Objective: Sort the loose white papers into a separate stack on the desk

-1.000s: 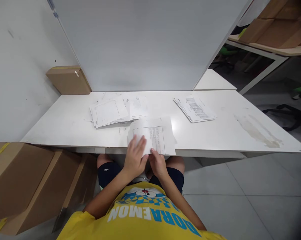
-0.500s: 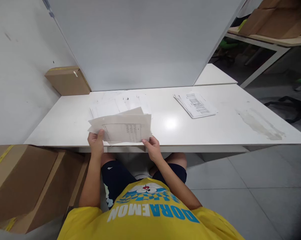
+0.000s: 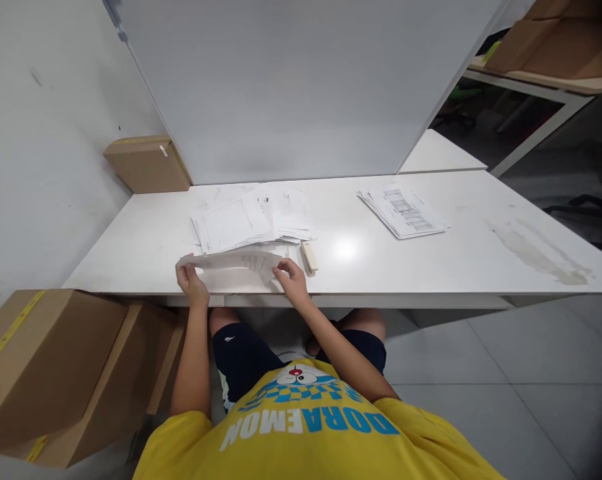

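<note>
Head view | held paper (image 3: 233, 272) bowed, just left of the stapler (image 3: 309, 259) | my left grip (image 3: 193, 283) pinched its left end, my right grip (image 3: 293, 281) its right | step, I judged: two-handed paper handling; next move called for level ends

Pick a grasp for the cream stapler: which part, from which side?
Probably across mid-body, from above and the right. The stapler looks long and narrow, running roughly front to back, so its long sides suit a pinch. The right hand sits close on its left, and the paper pile near its far end.
</note>
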